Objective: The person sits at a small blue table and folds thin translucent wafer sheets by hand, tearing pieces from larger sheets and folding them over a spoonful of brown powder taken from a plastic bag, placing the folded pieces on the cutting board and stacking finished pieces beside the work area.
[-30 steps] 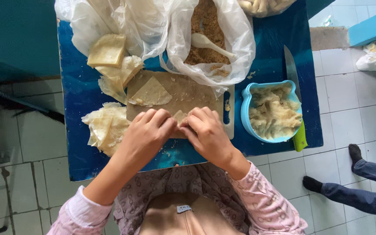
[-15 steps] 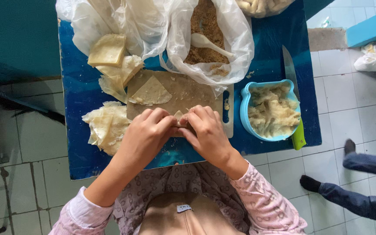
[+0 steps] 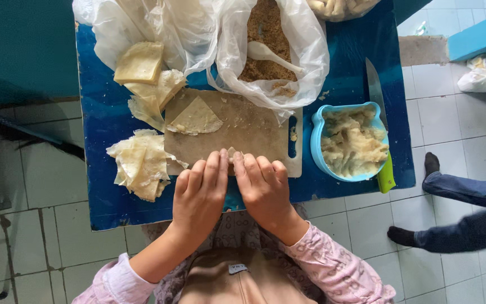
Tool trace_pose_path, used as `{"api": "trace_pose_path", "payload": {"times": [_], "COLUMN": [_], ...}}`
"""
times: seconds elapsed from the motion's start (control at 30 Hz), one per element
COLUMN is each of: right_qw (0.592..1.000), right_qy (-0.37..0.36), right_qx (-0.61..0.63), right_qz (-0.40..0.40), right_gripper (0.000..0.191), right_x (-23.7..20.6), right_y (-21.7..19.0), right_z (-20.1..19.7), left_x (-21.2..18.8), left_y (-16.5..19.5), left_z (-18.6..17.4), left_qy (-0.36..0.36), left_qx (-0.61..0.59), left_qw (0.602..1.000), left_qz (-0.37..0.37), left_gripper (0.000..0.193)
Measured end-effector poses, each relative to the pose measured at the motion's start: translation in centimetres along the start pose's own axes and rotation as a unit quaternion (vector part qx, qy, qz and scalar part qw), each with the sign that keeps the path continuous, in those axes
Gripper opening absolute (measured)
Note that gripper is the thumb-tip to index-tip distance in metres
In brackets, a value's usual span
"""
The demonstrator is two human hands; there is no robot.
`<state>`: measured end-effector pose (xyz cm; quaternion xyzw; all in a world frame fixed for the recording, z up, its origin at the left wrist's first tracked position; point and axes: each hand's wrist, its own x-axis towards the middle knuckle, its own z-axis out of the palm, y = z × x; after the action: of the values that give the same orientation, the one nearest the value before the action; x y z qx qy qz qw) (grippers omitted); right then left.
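My left hand and my right hand lie side by side at the near edge of a brown cutting board, fingers curled down over a small pale piece of dough wrapper that only peeks out between them. A triangular folded wrapper rests on the board's left part. A heap of torn wrapper sheets lies left of the board, near my left hand. A square stack of wrappers sits further back.
The blue table also carries a clear bag of brown crumbly filling with a white spoon, a light-blue bowl of pale paste, and a green-handled knife. Another person's legs stand on the tiled floor at right.
Both hands have slid back toward the near edge of the board, still covering the small wrapper. The other person's legs have shifted at the right.
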<state>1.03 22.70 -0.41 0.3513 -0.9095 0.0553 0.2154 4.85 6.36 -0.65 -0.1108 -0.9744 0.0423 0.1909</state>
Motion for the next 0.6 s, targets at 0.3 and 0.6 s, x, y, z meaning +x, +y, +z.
{"api": "trace_pose_path", "payload": {"times": [0.3,0.6], "right_qw": [0.999,0.990], "right_qy": [-0.025,0.015], "right_qx": [-0.038,0.121], "right_qz": [-0.002,0.073], "right_gripper": [0.041,0.038], "right_x": [0.5,0.7], "right_y": [-0.1,0.2], "right_z": [-0.6,0.1], "left_x": [1.1,1.4], "left_y": [-1.1,-1.7], "left_z": [-0.2,0.4], "left_qy": [0.078,0.046], "left_qx": [-0.295,-0.256], "left_qw": [0.951,0.963], "left_qz": [-0.053,-0.066], "left_gripper": [0.045,0.021]}}
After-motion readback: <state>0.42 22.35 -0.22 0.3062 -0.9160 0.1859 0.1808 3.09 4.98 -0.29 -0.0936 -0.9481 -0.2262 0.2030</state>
